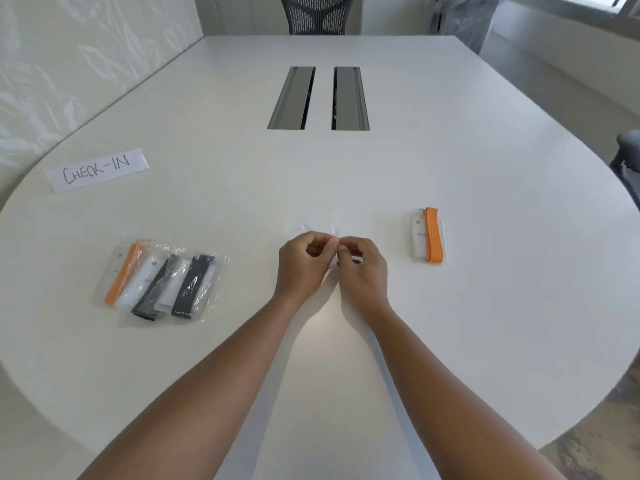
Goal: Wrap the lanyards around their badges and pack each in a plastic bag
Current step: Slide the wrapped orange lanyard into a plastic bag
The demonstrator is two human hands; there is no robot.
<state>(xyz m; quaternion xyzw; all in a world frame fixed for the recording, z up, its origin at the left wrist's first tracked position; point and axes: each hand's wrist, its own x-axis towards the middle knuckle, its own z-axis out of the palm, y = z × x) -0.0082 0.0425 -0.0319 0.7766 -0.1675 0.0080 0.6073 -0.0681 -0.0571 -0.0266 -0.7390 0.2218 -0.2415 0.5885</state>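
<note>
My left hand (303, 263) and my right hand (362, 268) meet at the middle of the white table (450, 323). Both pinch the near edge of a clear plastic bag (317, 225), which lies flat just beyond my fingertips and is hard to make out. To the right lies a white badge with an orange lanyard wrapped around it (429, 235), outside any bag. On the left sits a pile of bagged badges (159, 280), one with an orange lanyard and two with black ones.
A paper sign reading CHECK-IN (97, 170) lies at the far left. Two cable slots (317, 98) are set into the table's centre. A mesh office chair (320, 13) stands at the far end, another chair (628, 157) at the right edge.
</note>
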